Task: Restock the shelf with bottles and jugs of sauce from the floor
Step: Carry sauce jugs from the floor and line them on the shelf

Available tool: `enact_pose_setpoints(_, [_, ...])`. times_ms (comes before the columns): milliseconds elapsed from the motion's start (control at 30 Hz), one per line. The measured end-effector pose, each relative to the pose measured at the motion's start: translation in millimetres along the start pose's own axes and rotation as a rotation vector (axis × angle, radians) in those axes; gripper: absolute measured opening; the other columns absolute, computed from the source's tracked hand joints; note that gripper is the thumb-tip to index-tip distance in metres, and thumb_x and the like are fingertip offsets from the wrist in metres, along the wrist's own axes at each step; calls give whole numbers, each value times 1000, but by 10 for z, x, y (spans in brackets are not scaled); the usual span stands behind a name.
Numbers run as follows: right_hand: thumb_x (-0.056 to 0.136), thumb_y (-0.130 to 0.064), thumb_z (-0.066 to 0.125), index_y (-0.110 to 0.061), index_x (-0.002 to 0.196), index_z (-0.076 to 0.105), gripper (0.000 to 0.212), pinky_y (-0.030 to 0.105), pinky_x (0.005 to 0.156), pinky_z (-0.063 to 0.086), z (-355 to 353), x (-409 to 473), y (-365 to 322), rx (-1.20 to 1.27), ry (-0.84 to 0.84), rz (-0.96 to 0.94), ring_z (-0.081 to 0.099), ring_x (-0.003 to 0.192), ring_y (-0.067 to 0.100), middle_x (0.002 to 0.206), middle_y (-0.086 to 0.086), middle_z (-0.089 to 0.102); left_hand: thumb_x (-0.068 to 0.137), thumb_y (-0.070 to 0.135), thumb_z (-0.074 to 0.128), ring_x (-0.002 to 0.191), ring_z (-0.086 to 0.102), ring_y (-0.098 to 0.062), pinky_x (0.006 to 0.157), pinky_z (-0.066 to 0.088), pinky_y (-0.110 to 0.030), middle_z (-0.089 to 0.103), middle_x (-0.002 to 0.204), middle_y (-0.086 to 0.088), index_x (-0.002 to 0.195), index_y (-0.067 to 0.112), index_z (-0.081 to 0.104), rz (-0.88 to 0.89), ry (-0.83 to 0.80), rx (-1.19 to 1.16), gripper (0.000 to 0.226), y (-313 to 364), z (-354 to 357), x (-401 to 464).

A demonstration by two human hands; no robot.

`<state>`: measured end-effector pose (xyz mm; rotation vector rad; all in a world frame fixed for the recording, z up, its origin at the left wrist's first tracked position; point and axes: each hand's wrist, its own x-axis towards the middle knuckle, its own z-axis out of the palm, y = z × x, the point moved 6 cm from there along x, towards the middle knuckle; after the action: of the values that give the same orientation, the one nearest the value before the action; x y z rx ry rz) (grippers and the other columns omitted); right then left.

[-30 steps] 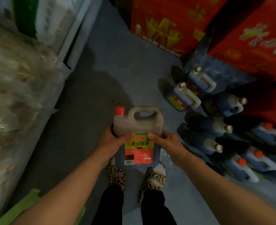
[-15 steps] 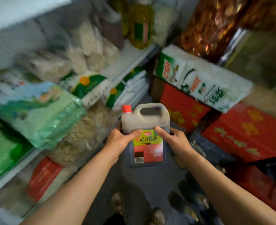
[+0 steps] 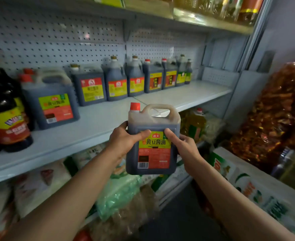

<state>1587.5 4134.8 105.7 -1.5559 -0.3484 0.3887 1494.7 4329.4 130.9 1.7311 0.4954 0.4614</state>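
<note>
The held jug [image 3: 152,136] is translucent, smooth plastic with a glossy paper label and a matt red plastic cap [image 3: 135,107]. The shelf [image 3: 94,126] is painted metal, smooth and matt, backed by perforated metal pegboard [image 3: 56,40]. Bags [image 3: 119,197] beneath are glossy, crinkled plastic film.

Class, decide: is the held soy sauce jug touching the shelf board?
Apart. The head view shows the soy sauce jug gripped by both hands in front of the shelf board, its base hanging below the board's edge.

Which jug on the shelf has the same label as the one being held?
The red-capped jug furthest left in the row; its green, yellow and red label matches the held jug.
</note>
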Motion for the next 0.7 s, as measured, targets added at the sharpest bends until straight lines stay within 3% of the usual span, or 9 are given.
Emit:
enact_pose_setpoints(167, [82,-42,79,-8,98,74,39,31,70,61,782,442,-541,38,-82,-91,77,86,27,91,10,79,39,69,83,91,73,-14,87,58,-46,76,96,11,106,31,68,96,113,47,78,390,-880,259])
enact_pose_setpoints(400, [74,-43,77,-4,109,73,53,30,68,59,1797,862,-658,103,-295,-140,75,84,23,97,13,78,62,43,92,94,70,-14,88,56,-42,73,98,11,109,29,65,153,305,136,56,336,-1785,481])
enact_pose_setpoints(500, [78,-37,78,-5,113,72,48,30,69,59,2187,1015,-613,114,-362,-153,74,85,20,100,13,78,69,29,90,91,67,-10,77,53,-27,69,98,12,118,24,62,162,394,162,57,262,-2116,485])
enact_pose_setpoints(700, [92,-17,73,-10,115,71,24,19,67,55,2843,1207,-541,115,-534,-179,72,81,8,92,-2,77,71,31,88,105,65,-16,84,53,-32,68,112,7,132,25,58,132,500,225,69,11,-2598,454])
